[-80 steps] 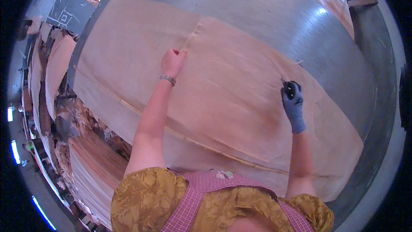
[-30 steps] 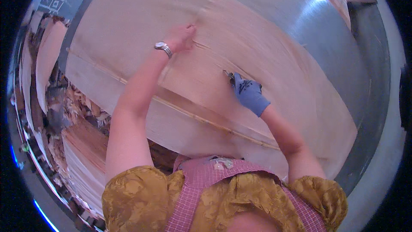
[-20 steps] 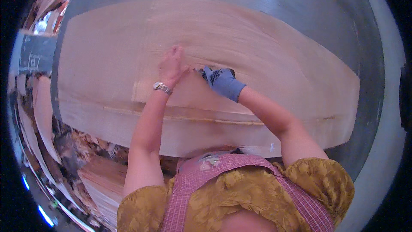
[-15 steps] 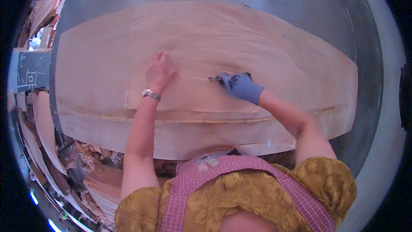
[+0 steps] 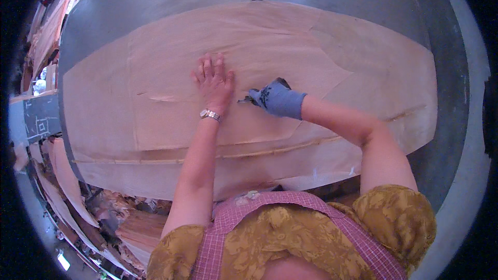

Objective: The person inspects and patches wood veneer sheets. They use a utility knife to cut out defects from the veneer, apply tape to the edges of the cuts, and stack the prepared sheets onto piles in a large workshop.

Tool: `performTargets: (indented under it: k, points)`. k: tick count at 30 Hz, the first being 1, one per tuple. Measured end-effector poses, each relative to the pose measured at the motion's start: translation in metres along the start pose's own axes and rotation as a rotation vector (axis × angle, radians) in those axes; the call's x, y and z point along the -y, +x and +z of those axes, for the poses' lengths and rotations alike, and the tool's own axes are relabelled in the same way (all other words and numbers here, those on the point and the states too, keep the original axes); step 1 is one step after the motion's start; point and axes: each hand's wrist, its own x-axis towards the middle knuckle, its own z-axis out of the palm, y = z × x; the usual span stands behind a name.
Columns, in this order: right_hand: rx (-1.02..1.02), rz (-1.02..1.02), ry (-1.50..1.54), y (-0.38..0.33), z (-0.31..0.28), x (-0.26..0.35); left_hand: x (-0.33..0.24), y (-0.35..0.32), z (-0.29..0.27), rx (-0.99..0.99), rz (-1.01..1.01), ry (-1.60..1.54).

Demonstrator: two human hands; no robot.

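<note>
From my seat at the feed, the biggest thing I see is the grey metal table [image 5: 171, 0], which fills most of the view and curves off toward the rim. On it lie broad, pale sheets of wood veneer [image 5: 332, 52], overlapping one another — the top sheet's edges show as faint lines, and a long ridge runs across the layers near the table's near edge. To the left, off the table, stacks of more veneer scraps [image 5: 129, 218] pile up, brownish and ragged. The left hand [image 5: 213, 82] lies flat on the top sheet, palm down, fingers spread wide and pointing away from the body, holding nothing; a metal wristwatch [image 5: 209, 115] sits on its wrist. The right hand [image 5: 277, 98], in a blue glove, rests on the same sheet just beside the left one, nearly touching its thumb side. It is closed on a small dark tool [image 5: 246, 100] whose tip pokes out toward the left hand — I cannot tell what kind of tool it is.
</note>
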Motion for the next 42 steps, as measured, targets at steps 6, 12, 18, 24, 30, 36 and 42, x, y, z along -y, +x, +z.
performTargets:
  k: [6, 12, 18, 24, 30, 36, 42]
  points:
    - [0.006, -0.011, 0.183, -0.061, 0.027, -0.080, -0.002, -0.006, 0.009, 0.013, -0.016, 0.026]
    - [0.045, 0.054, 0.087, -0.143, 0.038, -0.174, -0.005, -0.002, 0.007, -0.005, 0.020, 0.018]
    - [0.075, 0.272, -0.030, -0.210, 0.049, -0.223, -0.003, -0.006, 0.012, 0.003, 0.013, 0.047]
    - [-0.299, 0.339, -0.179, -0.233, 0.054, -0.235, -0.017, 0.002, 0.008, 0.021, -0.027, -0.025]
    - [-0.222, 0.704, 0.075, -0.115, 0.051, -0.177, -0.107, 0.038, 0.028, -0.002, 0.263, -0.259]
    - [-0.013, 0.878, 0.101, -0.062, 0.041, -0.165, -0.189, 0.076, 0.063, 0.023, 0.286, -0.335]
    - [0.017, 0.805, 0.066, -0.077, 0.050, -0.165, -0.195, 0.075, 0.078, -0.045, 0.280, -0.256]
